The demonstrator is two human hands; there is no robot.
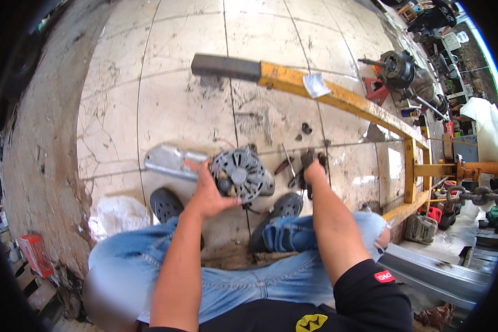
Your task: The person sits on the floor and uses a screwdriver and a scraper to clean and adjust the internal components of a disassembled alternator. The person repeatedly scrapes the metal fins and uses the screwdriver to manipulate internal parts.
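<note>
An alternator [239, 174] with a round, slotted grey metal housing sits on the tiled floor between my feet. My left hand [209, 193] grips its left side, thumb along the near edge and fingers around the rim. To the right, my right hand [315, 174] is low over a cluster of dark tools, its fingers curled around something dark that I cannot make out. Beside that hand lie a screwdriver-like tool with a dark reddish handle [283, 166] and a thin metal shaft [288, 156]. A silvery metal cover [170, 159] lies left of the alternator.
A yellow steel hoist leg [337, 101] with a dark end crosses the floor ahead, a paper scrap [316, 86] on it. A wrench [268, 126] and small black parts [306, 128] lie beyond the alternator. A plastic bag [122, 214] is at left; a large mechanical assembly [398, 69] stands far right.
</note>
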